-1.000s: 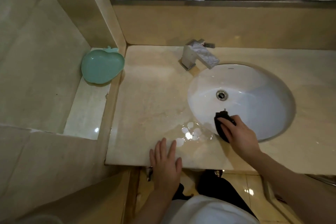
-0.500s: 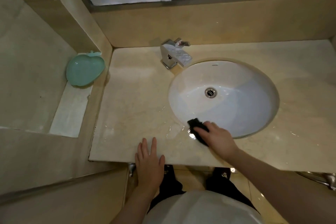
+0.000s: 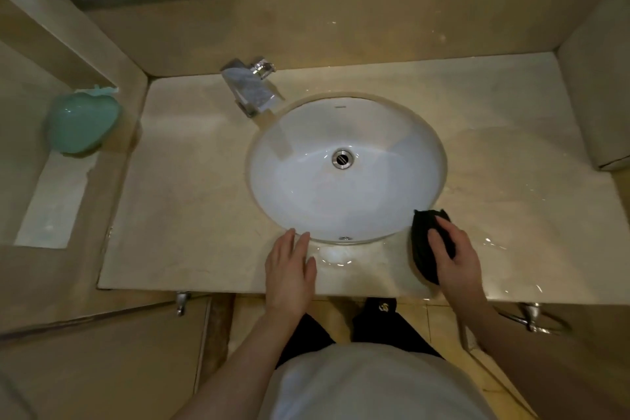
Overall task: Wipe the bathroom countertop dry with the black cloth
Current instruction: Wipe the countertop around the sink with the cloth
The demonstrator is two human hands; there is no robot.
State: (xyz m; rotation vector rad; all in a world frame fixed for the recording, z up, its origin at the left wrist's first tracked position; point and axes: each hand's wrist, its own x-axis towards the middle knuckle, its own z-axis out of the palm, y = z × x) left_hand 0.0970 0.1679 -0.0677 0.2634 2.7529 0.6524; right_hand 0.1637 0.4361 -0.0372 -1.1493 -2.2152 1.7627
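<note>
Beige polished-marble surface (image 3: 191,201), wet sheen and droplets along its front edge and toward the front right corner. Crumpled black cloth (image 3: 422,242) lies on the surface just right of the white oval undermount basin (image 3: 341,187), close to the front edge.

Right hand (image 3: 453,256): grip pressed down over the cloth, fingers laid across its top and curled slightly round it, so clamped on the cloth. Left hand (image 3: 289,269): fingers straight and apart, flat on the surface at the front edge, fingertips reaching the basin rim; holds nothing.

Risks, as judged:
- Puddle between the two hands, in front of the basin, could be missed if strokes run only rightward; streaks would be left.
- Cloth is bunched small, so little face meets the stone; it may push water off the front edge onto the floor rather than soak it up.
- Left palm sits beside wet marble; a slip is possible if weight leans on it.
- Stroke too near the rim could drag the cloth into the basin.

Cloth orientation: long axis runs roughly front-to-back, far end near the basin rim, near end toward the front edge, tilted a little rightward at the near end.

Also present: chrome square tap (image 3: 250,87) at the back edge; mint-green apple-shaped plastic dish (image 3: 81,123) on the side ledge beyond the left edge.
</note>
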